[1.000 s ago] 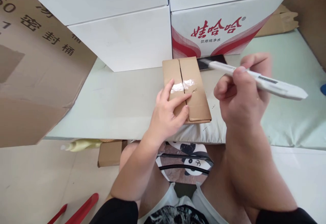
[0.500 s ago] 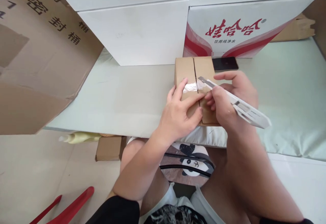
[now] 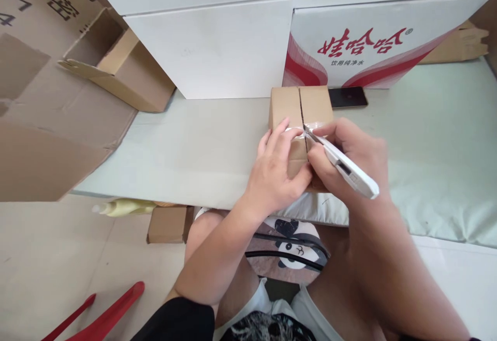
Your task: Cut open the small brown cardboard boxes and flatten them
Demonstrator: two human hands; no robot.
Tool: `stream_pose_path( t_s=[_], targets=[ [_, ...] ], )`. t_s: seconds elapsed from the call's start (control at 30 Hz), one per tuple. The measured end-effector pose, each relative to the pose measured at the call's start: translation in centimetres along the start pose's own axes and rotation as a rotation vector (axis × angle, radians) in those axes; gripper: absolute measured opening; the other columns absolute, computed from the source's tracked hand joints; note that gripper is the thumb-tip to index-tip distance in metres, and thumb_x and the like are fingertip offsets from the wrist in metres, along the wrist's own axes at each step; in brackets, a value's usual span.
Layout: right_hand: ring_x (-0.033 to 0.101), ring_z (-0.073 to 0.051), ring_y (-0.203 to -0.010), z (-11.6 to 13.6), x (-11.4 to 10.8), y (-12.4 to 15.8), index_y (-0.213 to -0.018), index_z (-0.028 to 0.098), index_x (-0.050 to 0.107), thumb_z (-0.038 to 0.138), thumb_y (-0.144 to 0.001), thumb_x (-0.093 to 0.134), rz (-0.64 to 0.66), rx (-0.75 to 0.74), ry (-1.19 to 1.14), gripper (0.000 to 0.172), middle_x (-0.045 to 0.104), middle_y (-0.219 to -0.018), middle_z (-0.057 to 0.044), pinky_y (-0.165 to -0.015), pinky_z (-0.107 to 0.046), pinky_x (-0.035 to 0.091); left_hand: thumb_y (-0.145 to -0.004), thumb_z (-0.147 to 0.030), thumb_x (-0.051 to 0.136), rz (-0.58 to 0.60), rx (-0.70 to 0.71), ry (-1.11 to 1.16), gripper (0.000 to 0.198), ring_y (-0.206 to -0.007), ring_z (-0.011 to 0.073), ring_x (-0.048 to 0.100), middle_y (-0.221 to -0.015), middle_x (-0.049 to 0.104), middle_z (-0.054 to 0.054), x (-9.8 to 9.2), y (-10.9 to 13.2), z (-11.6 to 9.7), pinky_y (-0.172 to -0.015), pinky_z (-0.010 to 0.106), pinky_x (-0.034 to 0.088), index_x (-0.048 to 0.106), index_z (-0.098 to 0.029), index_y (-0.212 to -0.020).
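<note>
A small brown cardboard box point(image 3: 286, 105) rests near the front edge of the pale green surface, with clear tape across its top seam. My left hand point(image 3: 277, 170) lies spread on the left part of its top, fingers apart. In my right hand point(image 3: 345, 160) is a white utility knife point(image 3: 349, 170), gripped between thumb and fingers. Its blade tip touches the taped seam at the middle of the box. Part of the box is hidden under both hands.
White cartons point(image 3: 217, 51) stand behind the box, one with red print. A black phone point(image 3: 348, 97) lies behind my right hand. At the left are a large carton point(image 3: 46, 103) and an open brown box point(image 3: 135, 72). Red handles point(image 3: 112, 312) show at the lower left.
The knife blade has come down onto the taped seam and my right hand has closed in on the box. An open brown box has appeared at the upper left. My left hand stays on the box.
</note>
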State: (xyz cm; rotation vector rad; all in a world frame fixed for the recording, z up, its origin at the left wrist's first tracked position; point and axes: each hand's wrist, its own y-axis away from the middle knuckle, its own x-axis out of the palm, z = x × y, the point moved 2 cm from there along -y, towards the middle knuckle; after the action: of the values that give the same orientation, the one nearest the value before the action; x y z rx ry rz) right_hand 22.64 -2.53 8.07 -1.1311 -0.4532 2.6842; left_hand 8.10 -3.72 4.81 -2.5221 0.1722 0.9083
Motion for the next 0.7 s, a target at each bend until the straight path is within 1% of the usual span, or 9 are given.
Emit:
stream_pose_path(
  t_s=[0.13,0.27,0.37,0.53,0.7],
  targets=[
    [0.052,-0.015,-0.049,0.32,-0.12,-0.11,-0.077,0.024,0.066,0.03,-0.068,0.055,0.005,-0.006,-0.005,0.015,0.06,-0.055,0.003,-0.054,-0.028,0.041,-0.096,-0.031,0.051,0.001,-0.012,0.01,0.044,-0.153,0.0309,0.039,-0.159,0.046,0.019,0.01,0.09,0.27,-0.124,0.059,0.033,0.039,-0.023,-0.137],
    [0.049,-0.014,-0.048,0.43,-0.15,-0.04,-0.075,0.024,0.063,0.029,-0.067,0.055,0.002,-0.039,0.0,0.012,0.058,-0.055,0.003,-0.054,-0.028,0.04,-0.099,-0.035,0.049,0.0,-0.004,0.015,0.043,-0.152,0.0308,0.04,-0.16,0.045,0.018,-0.05,0.12,0.46,-0.124,0.06,0.033,0.039,-0.024,-0.139],
    [0.047,-0.013,-0.048,0.4,-0.15,0.04,-0.071,0.024,0.06,0.029,-0.066,0.054,-0.012,-0.051,-0.016,0.009,0.057,-0.054,0.004,-0.053,-0.027,0.039,-0.099,-0.037,0.05,-0.004,-0.009,0.016,0.043,-0.152,0.0312,0.04,-0.16,0.045,0.018,-0.1,0.12,0.48,-0.124,0.059,0.033,0.039,-0.024,-0.139],
    [0.045,-0.012,-0.046,0.43,-0.15,0.12,-0.071,0.023,0.06,0.029,-0.065,0.053,-0.02,-0.055,-0.031,0.01,0.054,-0.051,0.004,-0.052,-0.026,0.038,-0.098,-0.039,0.052,-0.004,-0.014,0.019,0.044,-0.152,0.0314,0.041,-0.16,0.046,0.017,-0.11,0.12,0.33,-0.123,0.057,0.034,0.039,-0.024,-0.138],
    [0.047,-0.013,-0.048,0.42,-0.28,0.18,-0.07,0.024,0.059,0.029,-0.064,0.053,-0.034,-0.034,-0.065,0.009,0.057,-0.052,0.004,-0.051,-0.027,0.039,-0.096,-0.036,0.054,-0.009,-0.029,0.016,0.045,-0.152,0.0315,0.04,-0.16,0.045,0.018,-0.15,0.14,0.26,-0.123,0.056,0.034,0.04,-0.024,-0.137]
  ],
)
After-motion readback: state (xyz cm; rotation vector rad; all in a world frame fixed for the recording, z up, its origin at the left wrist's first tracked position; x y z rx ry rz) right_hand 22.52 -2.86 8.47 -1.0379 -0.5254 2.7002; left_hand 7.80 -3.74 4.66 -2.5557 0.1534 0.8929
